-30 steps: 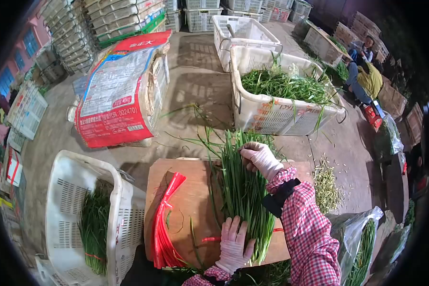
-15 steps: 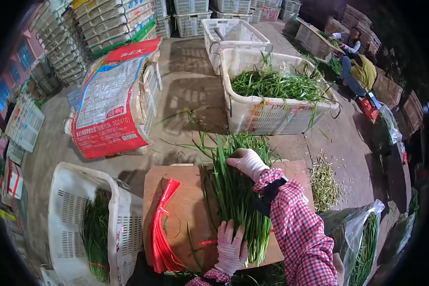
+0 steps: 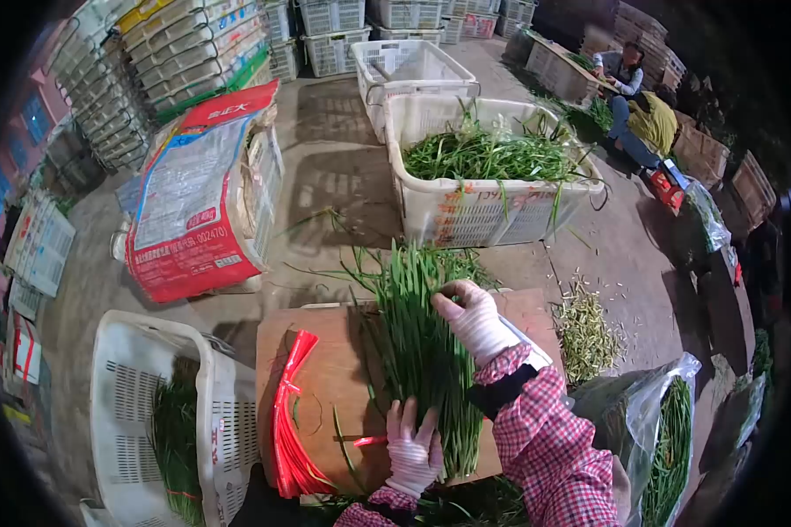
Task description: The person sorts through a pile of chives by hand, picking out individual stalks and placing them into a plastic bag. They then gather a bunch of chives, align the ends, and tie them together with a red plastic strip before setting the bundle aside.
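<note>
A thick bunch of garlic chives (image 3: 417, 329) lies lengthwise on a brown board (image 3: 325, 369), leaf tips pointing away from me. My left hand (image 3: 413, 452), in a pale glove, rests with fingers spread against the left side of its lower stalks. At the right edge of the upper leaves is my right hand (image 3: 473, 323), also gloved, its thumb and fingers curled together; whatever may be pinched there is too small to make out. A pale flat edge shows beside the right wrist. Red tie strips (image 3: 294, 422) lie in a bundle on the board's left side.
A white crate (image 3: 149, 351) with tied chives stands at left. Ahead is a white crate (image 3: 488, 202) heaped with loose greens. Cut bits (image 3: 589, 338) litter the floor at right, near a plastic bag (image 3: 646, 422) of chives. A person (image 3: 628, 75) sits at far right.
My right hand has come off the middle of the leaves to their right edge, its fingers curling in. The left hand has shifted slightly left along the stalks. The whole view has tilted a little.
</note>
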Available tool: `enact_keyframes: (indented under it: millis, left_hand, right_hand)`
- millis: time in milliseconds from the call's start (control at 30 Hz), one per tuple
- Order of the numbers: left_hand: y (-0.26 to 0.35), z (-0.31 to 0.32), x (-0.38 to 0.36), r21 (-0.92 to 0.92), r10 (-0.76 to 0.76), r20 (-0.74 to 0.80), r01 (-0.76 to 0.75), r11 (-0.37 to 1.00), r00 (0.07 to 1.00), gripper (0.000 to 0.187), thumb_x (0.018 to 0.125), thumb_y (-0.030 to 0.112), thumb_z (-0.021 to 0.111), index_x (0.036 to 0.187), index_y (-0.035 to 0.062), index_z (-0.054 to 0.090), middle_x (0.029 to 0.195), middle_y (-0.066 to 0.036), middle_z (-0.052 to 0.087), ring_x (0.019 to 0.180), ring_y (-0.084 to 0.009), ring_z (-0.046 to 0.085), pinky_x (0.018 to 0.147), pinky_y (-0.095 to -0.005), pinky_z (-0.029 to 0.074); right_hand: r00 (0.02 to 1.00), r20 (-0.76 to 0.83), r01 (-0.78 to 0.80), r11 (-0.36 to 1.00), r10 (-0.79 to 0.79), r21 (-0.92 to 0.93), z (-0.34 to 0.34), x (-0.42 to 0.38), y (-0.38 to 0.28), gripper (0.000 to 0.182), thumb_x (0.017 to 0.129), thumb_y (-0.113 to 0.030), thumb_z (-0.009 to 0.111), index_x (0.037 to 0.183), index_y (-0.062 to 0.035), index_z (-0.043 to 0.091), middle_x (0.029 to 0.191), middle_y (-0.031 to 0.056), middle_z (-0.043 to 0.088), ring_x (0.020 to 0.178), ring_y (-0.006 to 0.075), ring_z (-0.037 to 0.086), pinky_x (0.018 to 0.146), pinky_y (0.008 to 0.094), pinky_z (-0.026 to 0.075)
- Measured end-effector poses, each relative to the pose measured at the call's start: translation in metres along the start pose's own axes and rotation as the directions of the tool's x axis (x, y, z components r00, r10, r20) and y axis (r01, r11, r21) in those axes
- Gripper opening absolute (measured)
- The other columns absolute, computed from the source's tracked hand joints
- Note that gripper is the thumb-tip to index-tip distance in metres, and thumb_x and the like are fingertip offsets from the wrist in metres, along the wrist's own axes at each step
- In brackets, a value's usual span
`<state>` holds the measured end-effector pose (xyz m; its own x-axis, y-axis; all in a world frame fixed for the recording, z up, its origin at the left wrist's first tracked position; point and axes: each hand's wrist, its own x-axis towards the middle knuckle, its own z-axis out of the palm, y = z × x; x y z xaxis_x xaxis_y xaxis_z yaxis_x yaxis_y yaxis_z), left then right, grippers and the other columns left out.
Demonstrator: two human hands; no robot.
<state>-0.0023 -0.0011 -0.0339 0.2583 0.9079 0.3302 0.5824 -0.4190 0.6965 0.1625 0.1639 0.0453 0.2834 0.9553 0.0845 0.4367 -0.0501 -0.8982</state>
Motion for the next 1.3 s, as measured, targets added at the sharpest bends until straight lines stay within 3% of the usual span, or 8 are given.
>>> enact_keyframes:
  millis: [100,433,633,733,833,900,1067,1300]
  left_hand:
    - [0.005,-0.003,0.001,0.000,-0.030,0.022,0.030,1.000,0.999,0.045,0.078,0.014,0.058,0.123,0.0098,0.057,0.135,-0.023,0.041,0.125,-0.0494,0.034,0.105,-0.0586,0.028]
    - [0.001,0.003,0.002,0.085,0.050,-0.020,-0.048,0.995,0.999,0.043,0.087,0.028,0.051,0.125,0.0084,0.055,0.137,-0.024,0.040,0.125,-0.0524,0.034,0.103,-0.0581,0.031]
    - [0.011,0.000,0.009,0.105,0.059,0.012,-0.060,0.993,0.998,0.041,0.081,0.021,0.056,0.120,0.0074,0.058,0.131,-0.022,0.045,0.123,-0.0490,0.036,0.103,-0.0565,0.033]
    - [0.012,0.007,0.010,-0.261,-0.154,-0.020,0.144,0.954,0.988,0.038,0.083,0.021,0.055,0.118,0.0061,0.059,0.132,-0.022,0.046,0.126,-0.0459,0.038,0.106,-0.0522,0.032]
    - [0.005,0.001,0.005,0.055,0.041,-0.041,-0.039,0.998,0.998,0.035,0.085,0.019,0.056,0.117,0.0056,0.061,0.134,-0.022,0.047,0.127,-0.0441,0.040,0.109,-0.0486,0.031]
    - [0.001,-0.011,0.004,-0.066,0.043,0.004,-0.042,0.997,0.999,0.035,0.085,0.013,0.056,0.118,0.0044,0.061,0.137,-0.022,0.045,0.130,-0.0415,0.039,0.110,-0.0461,0.030]
    - [0.034,-0.072,0.001,-0.368,-0.215,-0.174,0.139,0.919,0.961,0.039,0.088,0.008,0.052,0.125,-0.0024,0.056,0.138,-0.016,0.048,0.127,-0.0274,0.044,0.107,-0.0379,0.033]
    - [-0.004,-0.088,-0.046,-0.527,-0.674,0.203,0.660,0.536,0.710,0.028,0.093,0.026,0.058,0.111,0.0054,0.063,0.086,0.001,0.059,0.070,-0.0050,0.051,0.058,-0.0199,0.043]
  right_hand:
    - [0.987,0.071,-0.161,0.825,0.145,0.541,0.004,-0.038,0.006,0.017,0.088,-0.018,0.065,0.095,-0.0023,0.063,0.085,0.0064,0.067,0.062,0.0085,0.058,0.056,0.0232,0.046]
    - [0.944,0.154,-0.307,0.610,0.291,0.730,0.018,-0.082,-0.015,0.015,0.091,-0.020,0.063,0.097,-0.0067,0.059,0.061,-0.0023,0.052,0.046,0.0063,0.046,0.040,0.0207,0.034]
    - [0.964,0.258,-0.131,0.734,-0.062,0.667,0.000,-0.104,-0.028,0.013,0.088,-0.010,0.063,0.096,-0.0006,0.064,0.084,0.0020,0.065,0.081,0.0152,0.061,0.076,0.0285,0.049]
    - [0.766,0.599,-0.130,0.856,-0.233,0.500,-0.039,-0.143,-0.034,0.015,0.089,-0.010,0.063,0.101,-0.0011,0.065,0.094,0.0072,0.066,0.093,0.0164,0.061,0.084,0.0300,0.048]
    - [0.363,0.891,-0.148,0.928,-0.271,0.343,-0.072,-0.198,-0.013,0.026,0.090,-0.015,0.063,0.113,-0.0043,0.063,0.102,0.0098,0.067,0.098,0.0195,0.063,0.086,0.0319,0.049]
    - [0.258,0.966,0.305,0.949,0.001,-0.082,-0.110,-0.214,-0.039,0.035,0.087,-0.021,0.065,0.119,-0.0080,0.060,0.107,0.0116,0.066,0.101,0.0214,0.063,0.086,0.0325,0.049]
    - [0.772,0.545,-0.292,0.944,0.327,-0.154,-0.156,-0.251,0.015,0.033,0.085,-0.020,0.063,0.116,-0.0092,0.063,0.086,0.0121,0.068,0.077,0.0215,0.066,0.072,0.0338,0.052]
    - [0.854,0.207,-0.502,0.860,0.477,0.092,-0.122,-0.263,0.046,0.045,0.088,-0.026,0.064,0.122,0.0026,0.056,0.111,0.0157,0.066,0.099,0.0222,0.063,0.086,0.0314,0.050]
